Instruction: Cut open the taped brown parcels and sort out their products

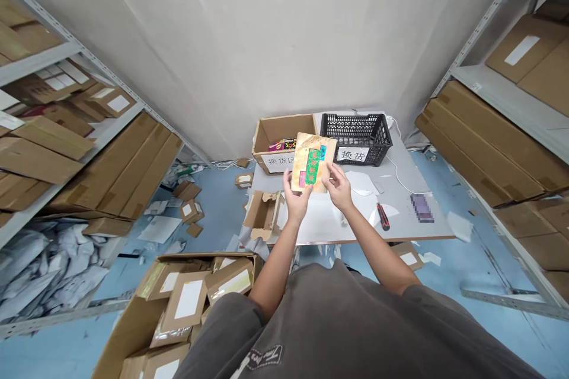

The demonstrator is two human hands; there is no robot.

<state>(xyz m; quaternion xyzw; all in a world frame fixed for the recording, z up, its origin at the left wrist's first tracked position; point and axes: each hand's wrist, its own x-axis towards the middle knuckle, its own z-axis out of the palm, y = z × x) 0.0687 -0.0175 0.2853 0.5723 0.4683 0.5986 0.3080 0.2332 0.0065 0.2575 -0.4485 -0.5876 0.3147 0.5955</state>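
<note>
A tan book or flat packet [313, 161] with a green, blue and pink printed label is held up over the table [306, 225]. My left hand [297, 196] grips its lower left corner, thumb on the front. At its lower right edge, my right hand [338, 187] holds it too. Behind it stand a cardboard box [262, 141] with small colourful packs inside and a black plastic basket [383, 142], each with a paper sign. An opened small carton [260, 213] lies to the left of my hands. A red and black cutter [383, 217] lies on the right.
A blurred phone-like object [422, 208] and a white cable [402, 176] lie on the table's right. A large carton [128, 320] full of parcels stands at the lower left. Shelves with boxes flank both sides. Small boxes and paper scraps litter the blue floor [222, 189].
</note>
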